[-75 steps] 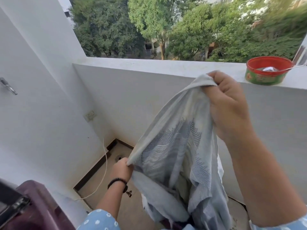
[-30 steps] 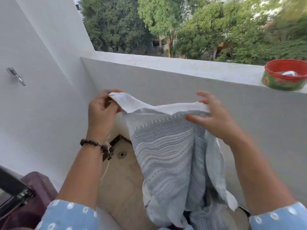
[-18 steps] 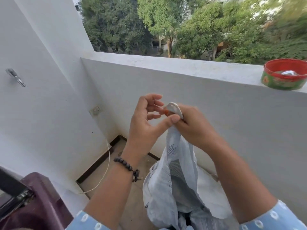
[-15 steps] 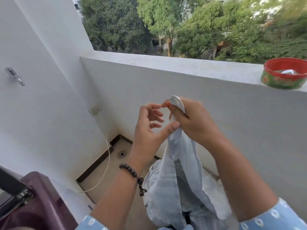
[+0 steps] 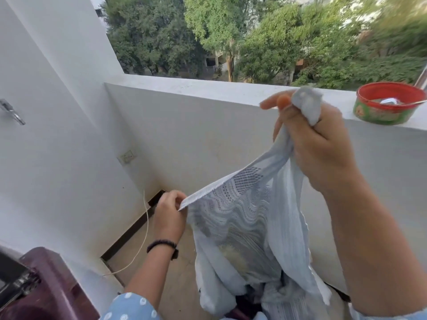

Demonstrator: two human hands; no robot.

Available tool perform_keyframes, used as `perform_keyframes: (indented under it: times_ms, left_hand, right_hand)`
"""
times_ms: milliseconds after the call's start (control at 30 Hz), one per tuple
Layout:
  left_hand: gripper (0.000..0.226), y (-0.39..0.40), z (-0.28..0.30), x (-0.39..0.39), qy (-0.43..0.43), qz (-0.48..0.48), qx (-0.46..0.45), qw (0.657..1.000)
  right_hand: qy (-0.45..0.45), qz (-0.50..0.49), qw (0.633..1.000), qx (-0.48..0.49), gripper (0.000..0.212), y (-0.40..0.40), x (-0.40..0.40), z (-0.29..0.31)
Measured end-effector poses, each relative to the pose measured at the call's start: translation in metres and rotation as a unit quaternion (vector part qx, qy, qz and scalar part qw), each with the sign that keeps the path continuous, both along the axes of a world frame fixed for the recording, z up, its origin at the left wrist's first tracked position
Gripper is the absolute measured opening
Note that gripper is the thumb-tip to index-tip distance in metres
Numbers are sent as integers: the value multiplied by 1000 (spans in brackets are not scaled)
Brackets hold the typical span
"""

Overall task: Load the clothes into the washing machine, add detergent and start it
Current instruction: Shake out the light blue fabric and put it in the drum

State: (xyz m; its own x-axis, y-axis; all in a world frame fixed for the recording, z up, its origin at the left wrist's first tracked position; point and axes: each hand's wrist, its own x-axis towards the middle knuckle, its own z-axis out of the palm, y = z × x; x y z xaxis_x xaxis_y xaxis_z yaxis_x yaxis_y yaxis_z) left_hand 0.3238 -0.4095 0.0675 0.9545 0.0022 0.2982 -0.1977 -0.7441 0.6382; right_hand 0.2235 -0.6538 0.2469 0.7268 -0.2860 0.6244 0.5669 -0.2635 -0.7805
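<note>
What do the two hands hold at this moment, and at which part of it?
Both hold one pale blue-grey cloth. The right hand grips a bunched top corner; the left hand pinches its upper edge, lower down.

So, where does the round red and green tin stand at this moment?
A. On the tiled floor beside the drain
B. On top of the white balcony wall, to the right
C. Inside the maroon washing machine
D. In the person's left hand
B: the round red and green tin stands on the flat top of the white balcony wall, beyond the right hand.
</note>
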Motion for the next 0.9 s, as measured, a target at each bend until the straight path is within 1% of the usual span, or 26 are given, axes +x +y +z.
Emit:
perform_keyframes:
  times_ms: [67,133,167,200,233,267,300,333,367,433,500,533,567,600,633,700,733,800,867,900]
  left_hand:
    - [18,15,2,3,27,36,-95,994]
    - [21,23,10,7,62,50,-219,973]
    - [19,24,19,9,86,36,-285,954]
    - [16,22,33,7,113,1,-350,930]
    - [27,17,50,5,133,-38,-387,912]
    - [38,11,67,2,149,-86,-403,899]
    - [36,2,84,-3,149,-137,-401,894]
    - [28,-8,100,-8,152,-189,-391,888]
    - [24,-18,113,-14,154,-236,-378,882]
    - [22,-38,132,-22,153,-289,-360,874]
    - [19,-48,137,-24,143,-321,-359,865]
    - [17,-51,140,-25,137,-332,-352,864]
    - [14,-52,141,-25,124,-337,-338,870]
    - [13,-52,142,-25,113,-336,-324,877]
    - [12,-50,141,-24,101,-326,-317,885]
    - [9,-40,137,-21,78,-285,-327,898]
    - [11,-33,133,-19,63,-267,-322,906]
    - [15,-22,120,-17,53,-260,-283,922]
    - [14,-18,100,-18,79,-267,-264,923]
    - [13,-18,88,-18,91,-275,-250,924]
  right_hand:
    - [-17,-33,998,52,26,-19,-3,4]
    - [-24,-67,992,100,27,-34,-3,4]
    - [-22,-81,988,127,26,-41,-1,2]
    - [-17,-92,984,155,25,-47,2,-1]
    - [-9,-96,979,181,24,-51,5,-3]
    - [2,-91,975,203,23,-51,9,-6]
    - [16,-81,972,218,23,-49,13,-9]
    - [38,-64,971,225,25,-42,17,-14]
    - [65,-36,973,218,27,-32,20,-20]
    - [119,64,979,154,34,-3,23,-34]
    - [168,201,963,68,38,27,20,-47]
    - [192,265,944,31,34,41,19,-54]
    - [219,298,929,-8,21,50,20,-62]
    - [240,305,921,-39,9,55,22,-70]
    - [243,282,926,-67,10,55,25,-77]
    - [213,200,952,-90,20,48,31,-83]
    - [199,161,963,-80,23,42,33,-82]
    - [165,107,979,-54,27,31,37,-72]
    - [140,108,984,-25,33,27,37,-58]
    - [127,119,985,-6,32,28,37,-52]
